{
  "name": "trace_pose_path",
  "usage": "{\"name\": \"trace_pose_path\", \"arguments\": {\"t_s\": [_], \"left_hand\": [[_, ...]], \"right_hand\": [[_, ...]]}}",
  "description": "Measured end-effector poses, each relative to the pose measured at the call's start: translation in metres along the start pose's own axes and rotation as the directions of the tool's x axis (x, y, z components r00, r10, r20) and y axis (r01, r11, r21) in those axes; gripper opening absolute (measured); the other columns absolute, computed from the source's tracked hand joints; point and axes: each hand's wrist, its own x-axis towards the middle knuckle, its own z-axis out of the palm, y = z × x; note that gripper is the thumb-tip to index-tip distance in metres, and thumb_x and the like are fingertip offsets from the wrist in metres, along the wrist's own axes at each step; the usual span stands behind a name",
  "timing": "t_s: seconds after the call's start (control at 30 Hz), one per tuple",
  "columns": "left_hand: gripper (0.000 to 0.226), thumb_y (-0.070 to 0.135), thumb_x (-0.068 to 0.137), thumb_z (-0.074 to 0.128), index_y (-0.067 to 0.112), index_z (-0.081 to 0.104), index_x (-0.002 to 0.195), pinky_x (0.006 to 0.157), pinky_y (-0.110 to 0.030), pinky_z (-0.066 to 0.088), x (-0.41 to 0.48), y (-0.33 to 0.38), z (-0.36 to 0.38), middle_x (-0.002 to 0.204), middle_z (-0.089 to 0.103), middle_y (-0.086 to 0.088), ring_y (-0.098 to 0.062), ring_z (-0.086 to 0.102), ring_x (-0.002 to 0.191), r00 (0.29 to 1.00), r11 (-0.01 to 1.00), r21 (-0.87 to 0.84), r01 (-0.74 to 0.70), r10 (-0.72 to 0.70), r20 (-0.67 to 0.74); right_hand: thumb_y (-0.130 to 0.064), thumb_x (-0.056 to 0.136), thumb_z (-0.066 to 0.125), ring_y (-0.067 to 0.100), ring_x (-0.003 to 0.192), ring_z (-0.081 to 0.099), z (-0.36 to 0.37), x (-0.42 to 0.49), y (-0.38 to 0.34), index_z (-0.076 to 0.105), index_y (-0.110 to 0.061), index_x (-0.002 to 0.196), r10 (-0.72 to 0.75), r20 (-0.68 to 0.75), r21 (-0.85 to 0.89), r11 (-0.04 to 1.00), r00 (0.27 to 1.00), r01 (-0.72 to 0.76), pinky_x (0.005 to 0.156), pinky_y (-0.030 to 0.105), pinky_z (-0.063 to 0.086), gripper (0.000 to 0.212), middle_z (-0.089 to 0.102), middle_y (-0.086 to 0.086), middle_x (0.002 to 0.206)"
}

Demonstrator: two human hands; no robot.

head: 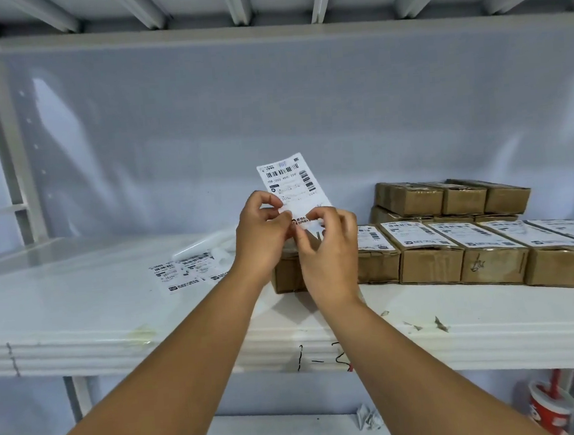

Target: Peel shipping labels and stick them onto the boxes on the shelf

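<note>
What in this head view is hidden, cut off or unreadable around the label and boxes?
- Head view, held label: print too small to read; left hand and right hand cover its lower edge, so peel progress is unclear.
- Head view, nearest box: top hidden behind both hands; labelled or not, cannot tell.
- Head view, box row: cut off by right edge.
</note>
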Motion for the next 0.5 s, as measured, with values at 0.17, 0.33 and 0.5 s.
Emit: {"name": "trace_pose_path", "arguments": {"t_s": [0.17,0.33,0.5], "left_hand": [[0.022,-0.004,0.087,0.055,0.014,0.061,0.076,0.072,-0.035,0.054,0.01,0.001,-0.012,0.082,0.062,-0.008,-0.019,0.061,0.071,0.999,0.997,0.076,0.031,-0.033,0.031],[0.023,-0.007,0.088,0.053,0.011,0.061,0.077,0.064,-0.026,0.056,0.01,-0.005,-0.029,0.078,0.066,-0.007,-0.011,0.065,0.065,0.995,0.998,0.055,0.03,-0.035,0.092],[0.019,-0.002,0.089,0.056,0.011,0.062,0.077,0.062,-0.026,0.057,0.006,-0.009,-0.03,0.076,0.069,-0.001,-0.01,0.067,0.064,0.993,0.999,0.039,0.031,-0.035,0.114]], "right_hand": [[-0.028,0.086,0.065,-0.001,0.087,0.045,-0.003,0.003,-0.002,0.059,-0.02,0.098,0.09,0.12,0.077,0.992,0.989,-0.099,0.071,0.003,0.032,0.015,0.032,-0.007,0.121],[-0.013,0.091,0.057,0.011,0.079,0.06,-0.007,0.032,-0.001,0.061,-0.018,0.088,0.114,0.145,0.109,0.985,0.983,-0.131,0.08,0.016,0.043,0.007,0.041,-0.002,0.116],[-0.007,0.091,0.055,0.001,0.069,0.056,-0.009,0.063,0.007,0.062,-0.023,0.082,0.069,0.257,-0.047,0.997,0.964,-0.059,0.06,0.004,0.04,0.019,0.05,-0.002,0.109]]}}
